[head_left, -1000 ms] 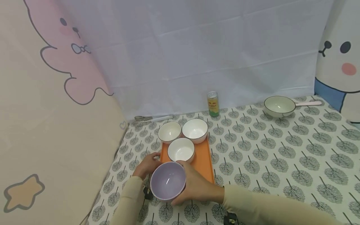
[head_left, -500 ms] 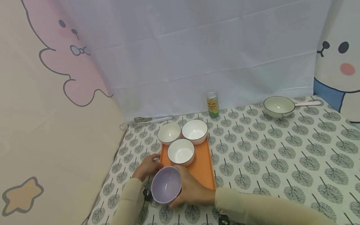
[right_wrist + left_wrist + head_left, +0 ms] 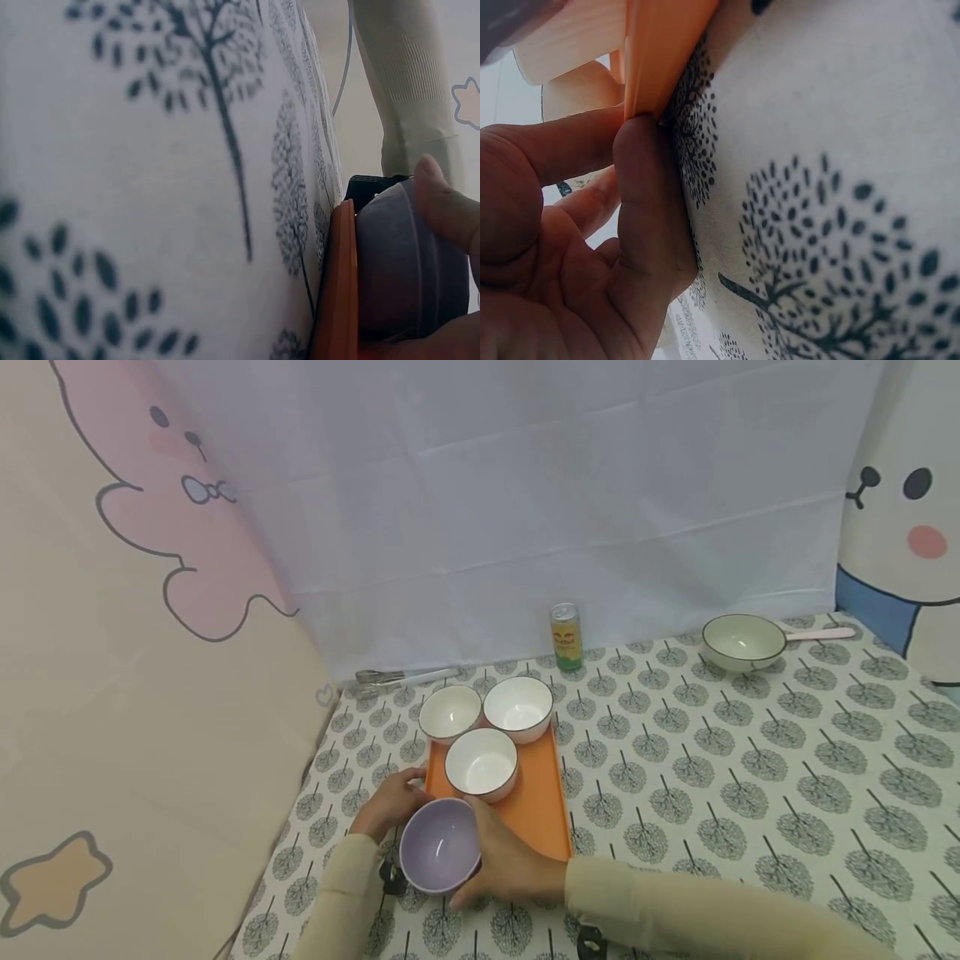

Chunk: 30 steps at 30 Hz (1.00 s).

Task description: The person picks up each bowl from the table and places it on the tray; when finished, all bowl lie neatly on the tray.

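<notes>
My right hand grips a purple bowl from its right side, thumb and fingers spread round the wall. The bowl is at the near left end of an orange tray; in the right wrist view its base lies against the tray or very near it. At the tray's left edge, my left hand pinches the rim, as its fingers show in the left wrist view. Further up the tray stand a white bowl in the middle, a cream bowl at far left and another white bowl at far right.
A yellow and green drink can stands behind the tray. A whisk and a white-handled utensil lie at the back left. A pale pan with a pink handle sits at the back right. Cloth walls border the patterned tablecloth.
The purple bowl has come down and slightly left with my right hand, and looks smaller in the head view. My left hand stays at the tray's edge. The other bowls have not moved.
</notes>
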Each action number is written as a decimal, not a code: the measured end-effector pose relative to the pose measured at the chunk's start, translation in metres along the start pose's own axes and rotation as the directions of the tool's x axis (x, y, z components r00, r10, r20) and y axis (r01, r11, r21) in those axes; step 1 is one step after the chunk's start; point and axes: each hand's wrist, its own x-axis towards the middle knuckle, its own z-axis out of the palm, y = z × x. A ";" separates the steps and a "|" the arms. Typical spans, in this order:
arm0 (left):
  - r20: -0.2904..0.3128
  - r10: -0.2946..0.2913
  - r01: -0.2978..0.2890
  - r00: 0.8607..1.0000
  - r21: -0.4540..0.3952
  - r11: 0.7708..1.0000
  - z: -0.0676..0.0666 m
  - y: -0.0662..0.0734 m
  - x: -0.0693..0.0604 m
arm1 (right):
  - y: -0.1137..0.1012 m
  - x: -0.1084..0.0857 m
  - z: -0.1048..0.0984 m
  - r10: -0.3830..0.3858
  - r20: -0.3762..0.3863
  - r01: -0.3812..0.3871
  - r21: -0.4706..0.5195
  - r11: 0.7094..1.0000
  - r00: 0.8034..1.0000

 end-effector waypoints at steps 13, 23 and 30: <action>0.006 0.006 -0.006 1.000 0.005 1.000 0.000 0.000 0.000 | 0.008 -0.004 -0.007 -0.001 0.023 -0.001 0.083 0.997 1.000; 0.013 0.003 -0.003 1.000 -0.020 1.000 0.001 -0.002 -0.001 | 0.004 -0.016 -0.026 0.053 0.025 -0.056 0.160 0.986 0.998; -0.002 -0.011 0.011 1.000 0.015 1.000 0.000 0.001 0.000 | 0.003 -0.026 -0.045 0.079 -0.025 -0.074 0.139 0.988 0.997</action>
